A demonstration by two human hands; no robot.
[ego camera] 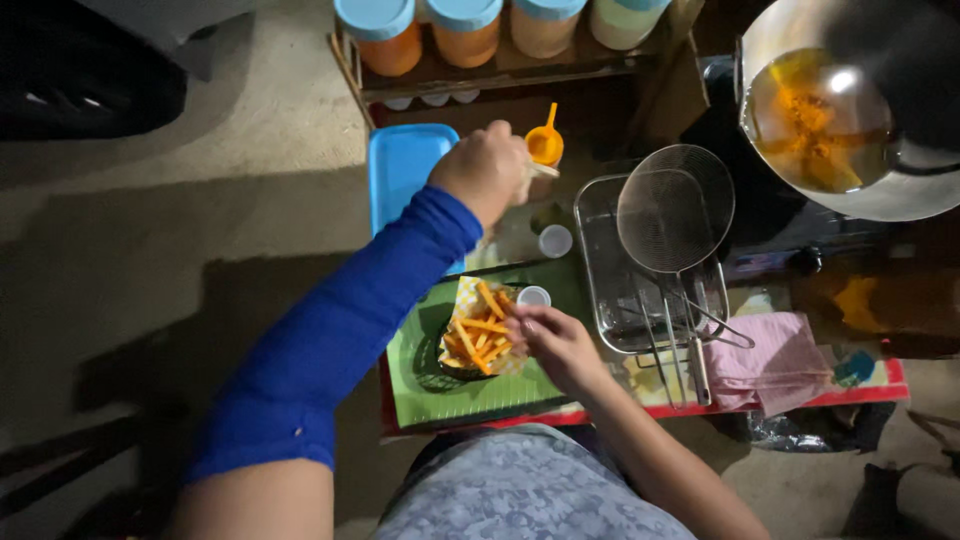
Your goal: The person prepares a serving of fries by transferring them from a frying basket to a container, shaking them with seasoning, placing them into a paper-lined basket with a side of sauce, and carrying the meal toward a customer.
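Resting over a heap of fries (480, 330), the right hand (555, 345) kept its fingers curled down at the heap's right edge; whether it gripped a fry could not be told. The fries lay in a dark basket (432, 368) lined with checked paper, on a green mat (470, 395) near the front edge of the table (850, 392). A small white cup (533, 296) stood touching the far right side of the basket, just above the fingertips.

The left hand (485, 170), on an arm in a blue sleeve (340, 330), reached toward the far edge of the table, clenched around a pale handle-like thing beside an orange scoop (545, 143); what it grasped was too blurred to name. Under the wrist lay a blue tray (400, 165), along the table's far left corner. A second white cup (555, 240) sat between the hands.

Right of the mat stood a wire rack (610, 300) with a round mesh skimmer (675, 208) propped across it, its handle pointing to the front edge. A pink cloth (775, 360) lay crumpled at the front right. At the far right corner a metal wok (880, 190) held oil and orange crumbs. Jars (390, 35) with blue lids lined a wooden shelf (500, 72) behind the table.
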